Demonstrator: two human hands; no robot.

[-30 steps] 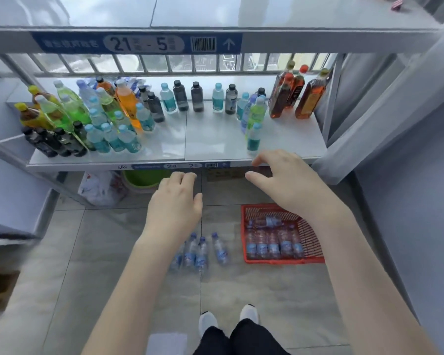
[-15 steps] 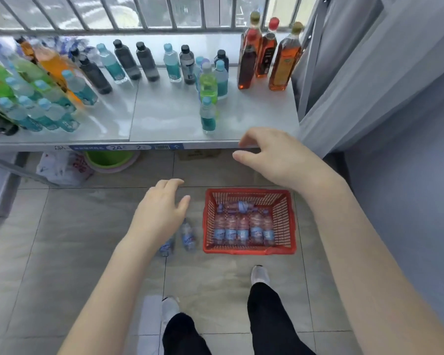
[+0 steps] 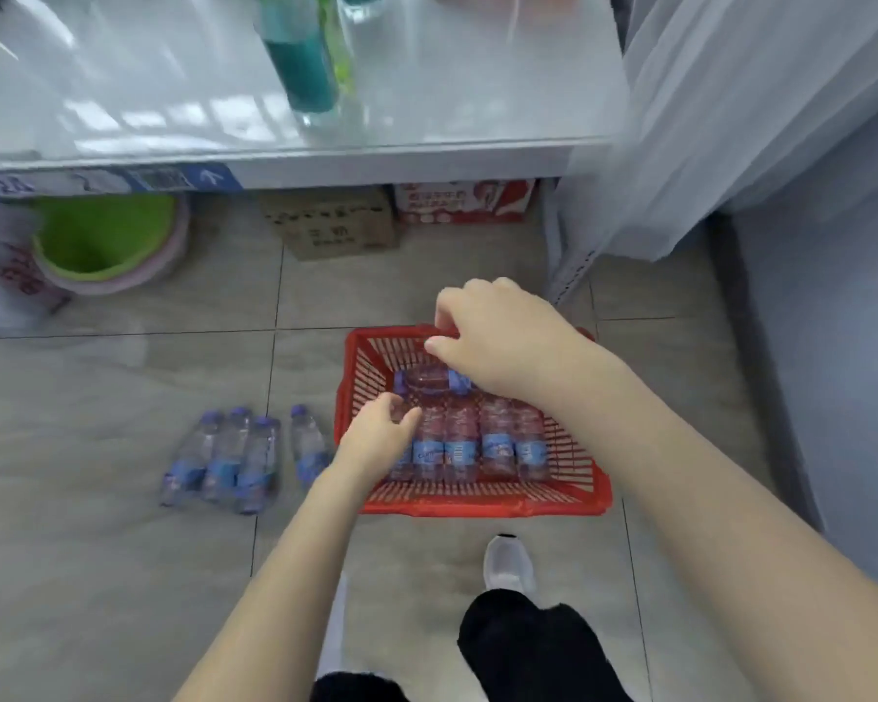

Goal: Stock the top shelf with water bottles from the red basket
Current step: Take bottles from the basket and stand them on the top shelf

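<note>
The small clear plastic water bottles with blue labels [image 3: 495, 438] lie side by side along the near wall of the red plastic lattice basket [image 3: 477, 505]. One more bottle [image 3: 427, 381] lies crosswise against the far wall. The left hand [image 3: 376, 434] is at the basket's left wall, fingers [image 3: 406, 420] curled down onto the leftmost bottle; blur hides whether they have closed on it. The right hand [image 3: 503, 342] hovers over the far-right corner, fingers bent, thumb and forefinger apart, nothing seen between them. The bottles look full, so probably moderately heavy, thin-walled and slightly yielding, smooth but ribbed. A wrap round the labelled middle should hold best; the packed row leaves little finger room, so the crosswise one looks easiest to lift.
</note>
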